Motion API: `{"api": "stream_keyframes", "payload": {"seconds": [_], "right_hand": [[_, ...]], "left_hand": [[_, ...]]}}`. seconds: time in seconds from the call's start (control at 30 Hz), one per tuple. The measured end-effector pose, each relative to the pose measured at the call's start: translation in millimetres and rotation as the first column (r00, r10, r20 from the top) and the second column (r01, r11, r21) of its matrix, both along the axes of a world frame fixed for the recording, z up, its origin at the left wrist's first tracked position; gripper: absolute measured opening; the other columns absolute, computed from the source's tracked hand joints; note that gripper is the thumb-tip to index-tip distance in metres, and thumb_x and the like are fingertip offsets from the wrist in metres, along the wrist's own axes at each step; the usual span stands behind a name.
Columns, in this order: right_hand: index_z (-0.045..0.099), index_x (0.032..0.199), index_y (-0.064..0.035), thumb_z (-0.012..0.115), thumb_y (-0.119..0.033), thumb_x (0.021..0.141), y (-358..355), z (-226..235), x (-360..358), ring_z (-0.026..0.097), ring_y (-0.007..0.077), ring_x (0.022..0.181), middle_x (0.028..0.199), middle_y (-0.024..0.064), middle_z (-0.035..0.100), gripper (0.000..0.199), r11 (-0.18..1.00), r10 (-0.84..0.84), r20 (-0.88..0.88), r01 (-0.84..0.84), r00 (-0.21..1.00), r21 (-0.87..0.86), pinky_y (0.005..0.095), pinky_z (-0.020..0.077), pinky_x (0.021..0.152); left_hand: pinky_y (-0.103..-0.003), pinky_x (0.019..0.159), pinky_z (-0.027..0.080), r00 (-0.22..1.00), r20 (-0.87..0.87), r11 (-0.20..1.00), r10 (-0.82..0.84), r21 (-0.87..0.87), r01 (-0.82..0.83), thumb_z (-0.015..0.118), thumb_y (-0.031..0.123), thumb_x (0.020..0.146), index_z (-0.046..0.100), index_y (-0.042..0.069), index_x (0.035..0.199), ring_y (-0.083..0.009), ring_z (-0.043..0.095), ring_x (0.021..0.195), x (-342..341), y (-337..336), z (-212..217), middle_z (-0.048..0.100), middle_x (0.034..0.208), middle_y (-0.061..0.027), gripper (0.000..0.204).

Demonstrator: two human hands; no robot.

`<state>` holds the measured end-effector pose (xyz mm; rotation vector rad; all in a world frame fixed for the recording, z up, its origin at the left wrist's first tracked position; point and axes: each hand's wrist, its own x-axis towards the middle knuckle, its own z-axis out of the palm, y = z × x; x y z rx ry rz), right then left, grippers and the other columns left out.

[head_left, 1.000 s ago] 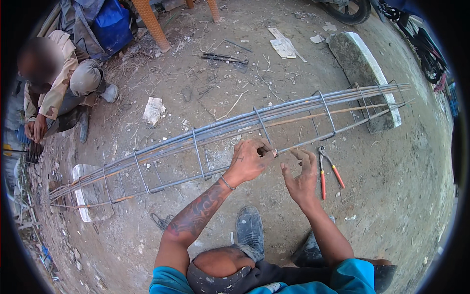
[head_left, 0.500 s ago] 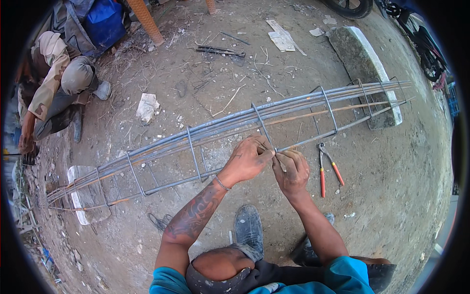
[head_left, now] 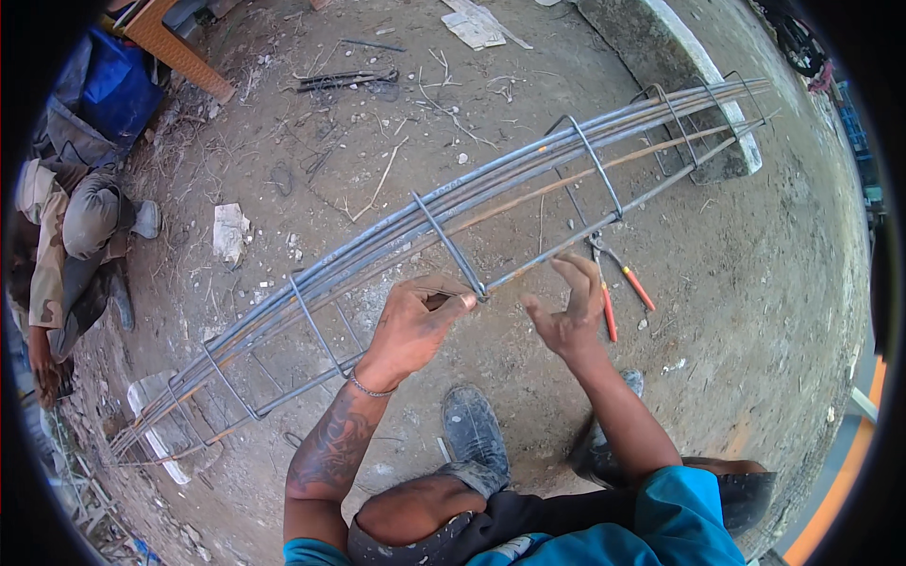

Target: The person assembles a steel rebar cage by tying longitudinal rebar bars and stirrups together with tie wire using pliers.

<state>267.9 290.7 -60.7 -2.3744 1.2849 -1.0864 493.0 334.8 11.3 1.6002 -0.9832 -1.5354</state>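
Note:
A long rebar cage (head_left: 359,236) of grey and rusty bars with square stirrups lies slantwise before me. My left hand (head_left: 406,325) is closed at the lower bar, its thumb and fingers pinched beside a stirrup corner (head_left: 482,293). Thin dark wire seems to be between those fingers, though they partly cover it. Just right of that corner, my right hand (head_left: 573,307) is off the bar, fingers spread and curved, with nothing visible in it. Nippers with red handles (head_left: 609,313) lie on the ground beyond the right hand, near the lower bar.
Concrete blocks (head_left: 703,71) (head_left: 156,434) support the cage ends. A person (head_left: 71,245) crouches at the far left, near a blue bag (head_left: 118,90) and an orange-brown chair leg (head_left: 184,57). Long dark tools (head_left: 347,80), twigs and paper scraps (head_left: 477,24) lie on the dirt beyond.
My right hand has let go at the stirrup corner and opened, drawing away to the right. The left hand stays pinched there. The whole view has shifted and turned.

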Motion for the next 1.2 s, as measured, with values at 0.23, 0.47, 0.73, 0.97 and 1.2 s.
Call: {"api": "stream_keyframes", "payload": {"seconds": [0.23, 0.47, 0.73, 0.97, 1.2], "right_hand": [[0.047, 0.117, -0.0008, 0.071, -0.036, 0.079, -9, -94, -152, 0.039, 0.0418, 0.126, 0.139, 0.0238, 0.039, 0.057, 0.792, -0.193, -0.691, 0.526, 0.697, 0.309, 0.0521, 0.0289, 0.104], [0.053, 0.108, -0.0012, 0.056, -0.026, 0.090, -11, -116, -143, 0.052, 0.0359, 0.108, 0.117, 0.0200, 0.055, 0.031, 0.847, -0.287, -0.711, 0.517, 0.642, 0.125, 0.0501, 0.0375, 0.092], [0.049, 0.101, -0.0007, 0.046, -0.024, 0.097, 26, -47, -92, 0.061, 0.0255, 0.077, 0.088, 0.0136, 0.057, 0.024, 0.221, -0.561, 0.031, 0.114, 0.827, 0.969, 0.0394, 0.0507, 0.063], [0.045, 0.116, -0.0004, 0.044, -0.010, 0.095, 79, 123, -28, 0.060, 0.0242, 0.100, 0.104, 0.0130, 0.054, 0.022, -0.113, -0.518, 0.050, -0.126, 0.854, 0.986, 0.0379, 0.0564, 0.084], [0.041, 0.122, 0.0021, 0.039, -0.006, 0.093, 74, 169, 13, 0.055, 0.0258, 0.111, 0.116, 0.0160, 0.050, 0.030, -0.281, -0.360, 0.002, -0.110, 0.933, 0.953, 0.0450, 0.0522, 0.095]], "left_hand": [[-0.030, 0.074, 0.050, 0.999, -0.032, 1.000, 0.008, -0.011, -0.009, 0.063, 0.014, 0.089, 0.066, -0.001, 0.092, -0.0144, 0.064, 0.081, -6, 0, -2, 0.069, 0.089, -0.0100, 0.016], [-0.033, 0.072, 0.050, 0.974, 0.216, 0.964, -0.066, -0.238, 0.118, 0.058, 0.013, 0.089, 0.064, -0.001, 0.091, -0.0242, 0.067, 0.078, -2, 4, 3, 0.068, 0.088, -0.0146, 0.015], [-0.031, 0.061, 0.045, 0.968, 0.250, 0.926, -0.032, -0.356, 0.123, 0.060, 0.015, 0.088, 0.066, -0.002, 0.088, -0.0158, 0.059, 0.065, 4, 11, -16, 0.063, 0.073, -0.0105, 0.017], [-0.036, 0.066, 0.047, 0.951, 0.309, 0.851, -0.005, -0.497, 0.166, 0.060, 0.017, 0.086, 0.064, -0.001, 0.086, -0.0275, 0.061, 0.068, 5, 14, -25, 0.063, 0.075, -0.0140, 0.018], [-0.040, 0.067, 0.047, 0.959, 0.283, 0.881, -0.029, -0.445, 0.158, 0.059, 0.020, 0.087, 0.065, 0.001, 0.088, -0.0354, 0.063, 0.075, 2, 16, -21, 0.064, 0.081, -0.0178, 0.020]]}}
